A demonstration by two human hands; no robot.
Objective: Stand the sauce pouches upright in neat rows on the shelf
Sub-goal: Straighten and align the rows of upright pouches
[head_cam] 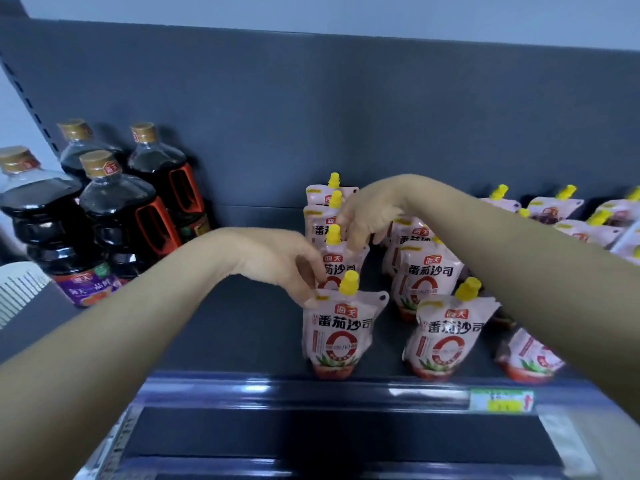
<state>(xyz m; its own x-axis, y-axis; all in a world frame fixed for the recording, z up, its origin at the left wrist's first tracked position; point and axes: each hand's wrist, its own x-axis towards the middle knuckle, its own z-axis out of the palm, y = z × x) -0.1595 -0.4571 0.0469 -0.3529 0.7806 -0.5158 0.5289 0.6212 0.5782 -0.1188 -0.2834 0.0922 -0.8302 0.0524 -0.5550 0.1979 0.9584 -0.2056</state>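
Pink tomato sauce pouches with yellow caps stand in two rows on the dark shelf point(242, 327). The left row's front pouch point(341, 330) is upright near the shelf edge. Behind it stands the second pouch point(343, 263), and both hands are on it. My left hand point(277, 261) pinches its left edge, fingertips also reaching the front pouch's top left corner. My right hand point(367, 216) comes from above and pinches its top right corner. The right row's front pouch point(446, 336) is upright, with more pouches behind it.
Several dark soy sauce bottles point(117, 216) stand at the left of the shelf. A pouch point(530, 358) leans under my right forearm at the front right. Several more pouches point(554, 207) lie at the back right. A price tag point(500, 400) sits on the shelf's front rail.
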